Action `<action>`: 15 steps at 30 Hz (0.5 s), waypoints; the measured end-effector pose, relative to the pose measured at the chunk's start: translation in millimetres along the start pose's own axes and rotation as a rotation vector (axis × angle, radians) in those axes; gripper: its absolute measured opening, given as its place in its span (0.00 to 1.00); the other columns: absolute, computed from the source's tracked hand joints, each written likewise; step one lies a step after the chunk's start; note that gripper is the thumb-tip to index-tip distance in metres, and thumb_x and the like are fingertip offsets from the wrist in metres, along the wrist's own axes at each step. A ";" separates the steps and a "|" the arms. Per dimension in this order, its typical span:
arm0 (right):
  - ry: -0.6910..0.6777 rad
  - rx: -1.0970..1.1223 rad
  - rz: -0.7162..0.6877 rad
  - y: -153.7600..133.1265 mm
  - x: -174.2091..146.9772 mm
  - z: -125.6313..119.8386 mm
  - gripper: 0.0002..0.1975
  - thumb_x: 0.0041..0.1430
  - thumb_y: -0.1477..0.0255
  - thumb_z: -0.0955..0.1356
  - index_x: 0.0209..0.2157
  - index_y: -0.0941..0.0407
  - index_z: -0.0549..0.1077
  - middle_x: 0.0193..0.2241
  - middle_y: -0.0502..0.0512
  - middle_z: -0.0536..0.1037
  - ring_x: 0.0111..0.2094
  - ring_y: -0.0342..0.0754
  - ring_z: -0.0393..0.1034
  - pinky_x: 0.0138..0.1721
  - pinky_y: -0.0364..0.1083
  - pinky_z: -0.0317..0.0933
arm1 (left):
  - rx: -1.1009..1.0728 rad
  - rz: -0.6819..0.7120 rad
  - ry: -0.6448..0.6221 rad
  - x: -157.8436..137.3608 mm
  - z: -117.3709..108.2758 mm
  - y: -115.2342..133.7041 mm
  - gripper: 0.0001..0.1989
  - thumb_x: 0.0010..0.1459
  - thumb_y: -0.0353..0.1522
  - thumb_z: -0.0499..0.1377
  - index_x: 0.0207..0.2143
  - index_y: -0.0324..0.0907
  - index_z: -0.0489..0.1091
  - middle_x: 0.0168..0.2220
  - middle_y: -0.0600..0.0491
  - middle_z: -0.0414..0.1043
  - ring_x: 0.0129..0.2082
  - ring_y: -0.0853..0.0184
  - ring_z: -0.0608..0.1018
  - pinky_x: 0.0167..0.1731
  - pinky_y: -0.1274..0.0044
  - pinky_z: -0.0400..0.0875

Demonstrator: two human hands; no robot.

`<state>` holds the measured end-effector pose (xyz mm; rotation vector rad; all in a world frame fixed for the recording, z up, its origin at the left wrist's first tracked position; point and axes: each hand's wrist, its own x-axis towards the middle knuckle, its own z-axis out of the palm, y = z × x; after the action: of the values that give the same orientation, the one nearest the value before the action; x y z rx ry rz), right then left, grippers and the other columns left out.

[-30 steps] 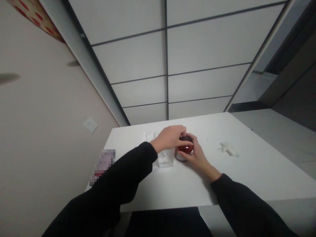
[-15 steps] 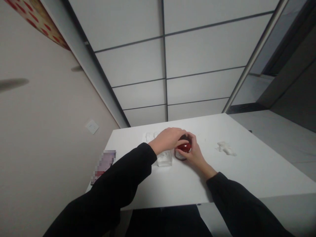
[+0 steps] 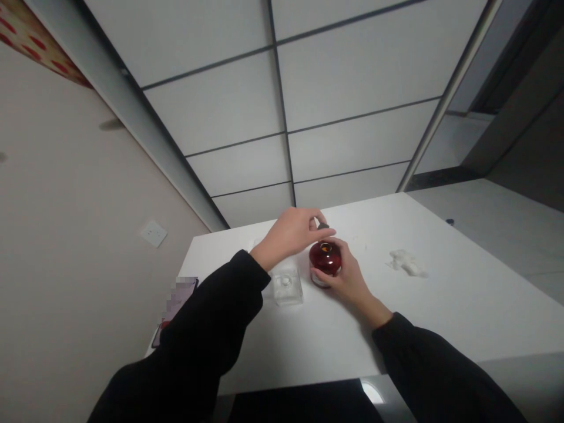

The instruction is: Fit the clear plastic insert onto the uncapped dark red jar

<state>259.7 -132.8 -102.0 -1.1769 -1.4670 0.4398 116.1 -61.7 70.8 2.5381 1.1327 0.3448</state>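
Just above the bottle's mouth, my left hand (image 3: pixel 294 232) pinches a small dark cap (image 3: pixel 323 225) between thumb and fingers. My right hand (image 3: pixel 349 275) wraps round the right side of a dark red glass bottle (image 3: pixel 325 258) that stands upright on the table. The bottle's round mouth shows uncovered, and a pale label is partly visible low on its body. To the left of the bottle sits a square clear container (image 3: pixel 288 292) with a round opening on top. More clear pieces lie partly hidden behind my left wrist.
A crumpled white tissue (image 3: pixel 408 262) lies on the right of the white table (image 3: pixel 445 305). At the left edge is a phone (image 3: pixel 176 305), partly behind my sleeve. White panelled sliding doors (image 3: pixel 247 111) rise beyond the table, and a wall socket (image 3: pixel 154 234) is at left.
My left hand has lifted the dark cap up off the bottle, baring its mouth. The right hand keeps its hold on the bottle. The camera view has shifted slightly.
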 end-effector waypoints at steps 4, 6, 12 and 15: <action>0.012 0.001 0.011 -1.1 1.2 -2.1 0.30 0.55 0.62 0.77 0.57 0.50 0.66 0.55 0.63 0.78 0.55 0.62 0.77 0.56 0.63 0.72 | -0.038 -0.074 -0.173 25.0 15.9 -39.9 0.15 0.63 0.39 0.68 0.48 0.40 0.80 0.34 0.53 0.82 0.33 0.66 0.81 0.35 0.77 0.68; 0.017 0.004 0.021 -0.7 1.7 -2.5 0.31 0.55 0.61 0.77 0.57 0.50 0.66 0.55 0.63 0.78 0.55 0.63 0.77 0.56 0.63 0.72 | -0.016 -0.082 -0.251 34.8 33.1 -56.1 0.13 0.59 0.37 0.70 0.45 0.40 0.80 0.33 0.53 0.82 0.32 0.65 0.81 0.36 0.77 0.70; 0.004 0.019 0.027 -1.7 3.8 -4.6 0.31 0.55 0.63 0.77 0.57 0.49 0.65 0.55 0.63 0.78 0.54 0.61 0.77 0.56 0.62 0.72 | 0.018 -0.078 -0.465 52.0 73.9 -78.9 0.08 0.50 0.25 0.69 0.35 0.42 0.82 0.26 0.57 0.79 0.32 0.64 0.82 0.39 0.76 0.73; -0.004 0.025 0.010 -2.9 5.5 -5.8 0.31 0.55 0.64 0.77 0.57 0.49 0.66 0.55 0.62 0.78 0.54 0.61 0.77 0.56 0.62 0.72 | 0.007 -0.061 -0.505 56.3 81.7 -83.1 0.07 0.51 0.24 0.67 0.33 0.42 0.82 0.27 0.57 0.80 0.32 0.64 0.82 0.38 0.77 0.73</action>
<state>264.6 -131.4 -95.1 -1.1640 -1.4558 0.4662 125.8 15.7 -32.4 2.3875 1.0022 -0.3028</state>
